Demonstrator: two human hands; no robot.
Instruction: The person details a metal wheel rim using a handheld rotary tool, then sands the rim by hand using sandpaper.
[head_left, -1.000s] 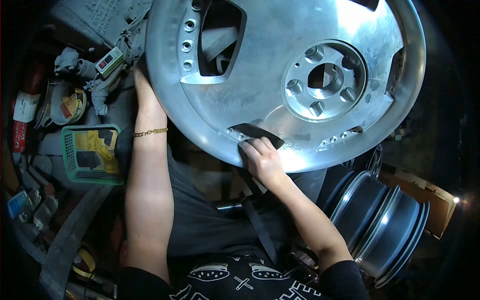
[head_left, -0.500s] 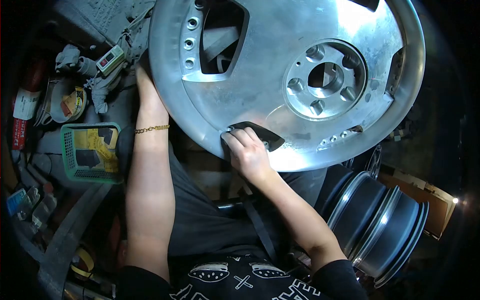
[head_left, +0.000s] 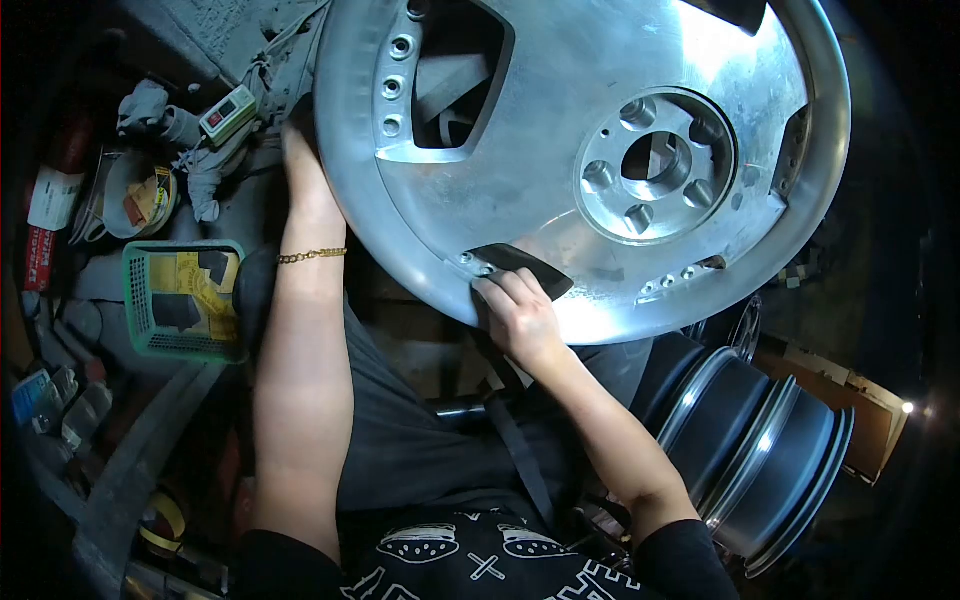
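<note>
The right hand (head_left: 520, 318) has its fingers curled, pressing a dark sanding sheet (head_left: 522, 262) against the alloy wheel (head_left: 560, 130) at its six-o'clock rim. The left hand (head_left: 303, 165) grips the nine-o'clock edge, fingers hidden behind. Basket (head_left: 140, 300) at nine; its printing is unreadable.

bare metal wheel (head_left: 560, 170) looks dull-brushed (glossy near the rim), beside a green plastic basket (head_left: 185, 300).

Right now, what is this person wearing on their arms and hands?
Both hands are bare, no gloves. The left hand has a thin gold chain bracelet at the wrist. The right hand wears nothing. Short black sleeves end above the elbows.
</note>
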